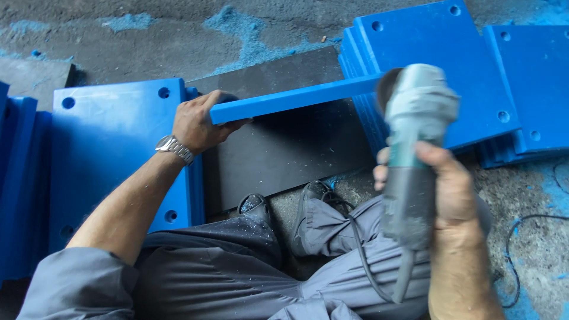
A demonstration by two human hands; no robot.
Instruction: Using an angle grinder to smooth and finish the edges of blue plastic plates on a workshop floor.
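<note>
Looking down from the head camera, the person is sitting on the concrete floor (178, 41) in grey trousers with black shoes tucked close in front. The left hand (198, 124) is gripping one end of a long blue plastic bar (296, 98), fingers wrapped over its top edge and thumb below, with a metal wristwatch (173, 147) showing on the wrist. The bar is stretching from that hand rightward and slightly upward, hanging above a dark flat slab (284, 148) that is lying on the floor. The right hand (453, 189) is closed around the grey body of an angle grinder (415, 148), holding it upright with the head pointing away from the person. The grinder's head is sitting right at the far end of the bar; whether the disc is actually touching the bar is hard to tell because the tool is blurred. A black cable (361, 249) is trailing from the grinder's tail across the lap.

On the left, a stack of blue plastic plates (112, 154) with round corner holes is lying just beside the dark slab. On the right, two more stacks of blue plates (438, 53) are resting, overlapping each other. Blue shavings are speckling the trousers and floor.
</note>
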